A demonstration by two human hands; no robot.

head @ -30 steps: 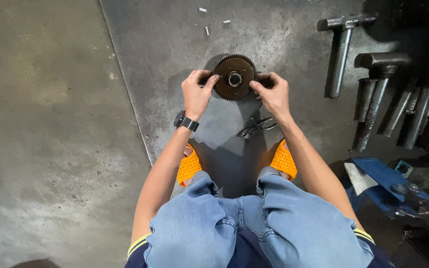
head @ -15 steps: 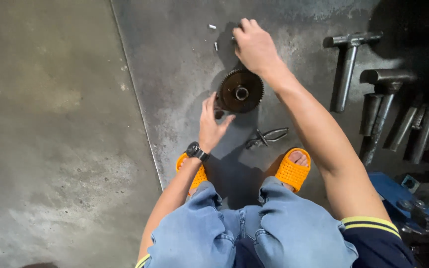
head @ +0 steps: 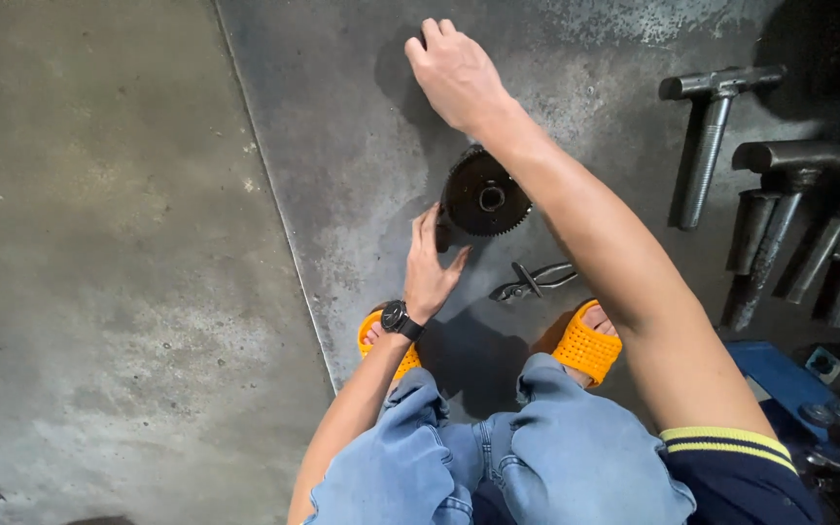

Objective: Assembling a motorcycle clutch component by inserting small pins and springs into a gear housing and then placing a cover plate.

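Note:
A dark toothed gear wheel (head: 483, 194) with a centre hole lies on the steel floor plate (head: 362, 146) in front of my feet. My left hand (head: 432, 264), with a black wristwatch, rests against the gear's near-left edge, fingers spread. My right hand (head: 454, 73) reaches far past the gear, palm down, fingers curled toward the plate; what is under it is hidden. A pair of metal pliers (head: 534, 281) lies just right of my left hand, near my right foot.
Heavy T-handled steel tools (head: 710, 136) and several steel rods (head: 809, 243) lie at the right. A blue object (head: 780, 379) with bolts sits at lower right. Bare concrete (head: 99, 243) lies left of the plate's edge. My feet wear orange sandals (head: 585, 348).
Both hands let go of the gear's sides. My right hand reached forward beyond the gear, and my left hand dropped to its near-left edge. The view moved closer.

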